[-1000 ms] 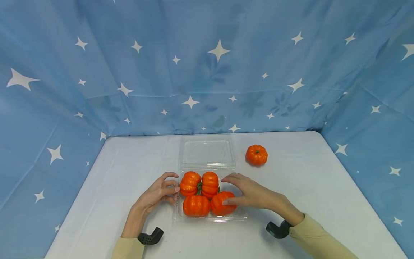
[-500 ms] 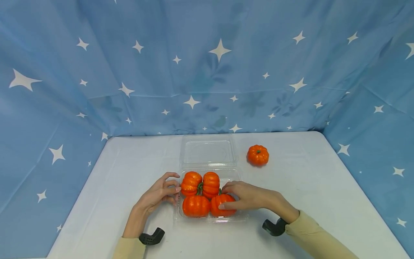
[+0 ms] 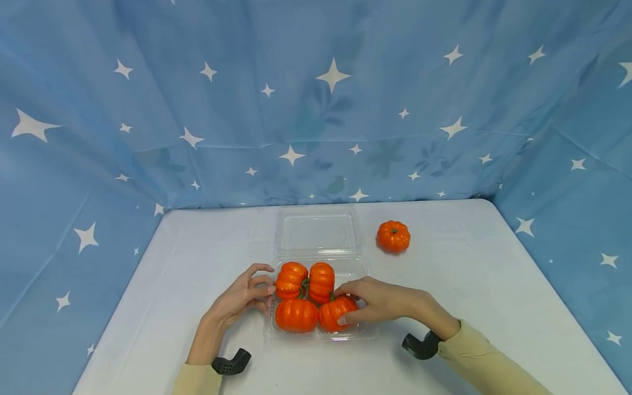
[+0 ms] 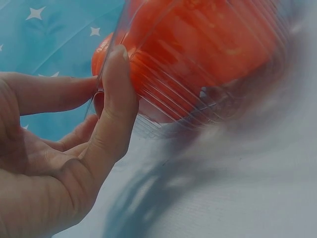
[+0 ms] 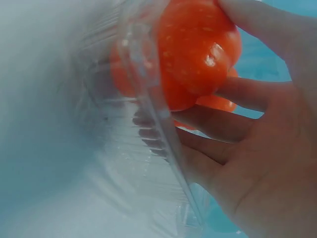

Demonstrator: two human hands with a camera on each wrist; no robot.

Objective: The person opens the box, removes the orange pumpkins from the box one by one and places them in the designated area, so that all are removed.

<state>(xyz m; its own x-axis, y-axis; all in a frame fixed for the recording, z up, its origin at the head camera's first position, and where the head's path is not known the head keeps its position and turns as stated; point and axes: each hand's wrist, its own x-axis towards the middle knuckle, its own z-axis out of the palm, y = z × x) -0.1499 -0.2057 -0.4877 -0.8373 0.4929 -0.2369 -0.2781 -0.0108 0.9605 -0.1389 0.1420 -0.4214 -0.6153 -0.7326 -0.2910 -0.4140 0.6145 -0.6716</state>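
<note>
Four pumpkins are seen packed inside a clear tray (image 3: pixel 367 329) near the front edge of the table (image 3: pixel 494 285); the near right pumpkin (image 3: pixel 332 316) is gripped by the right hand (image 3: pixel 382 302), whose fingers are curled over its top and right side, with the thumb against its front; in the right wrist view the same pumpkin is shown pressed against the tray wall, the fingers wrapped round it; the near left pumpkin (image 3: pixel 295 315) lies touching it, and the two far pumpkins (image 3: pixel 306 280) sit just behind, tipped on their sides; the tray's left wall is pinched by the left hand (image 3: pixel 242 296), thumb and fingertips curled on the rim, as is shown close up in the left wrist view; the hands are thus kept apart, one on each side of the tray; the open lid (image 3: pixel 317 231) lies flat behind the tray; a fifth pumpkin (image 3: pixel 393 236) stands alone to the right of the lid; a blue starred cloth (image 3: pixel 316 109) is hung behind the table.
</note>
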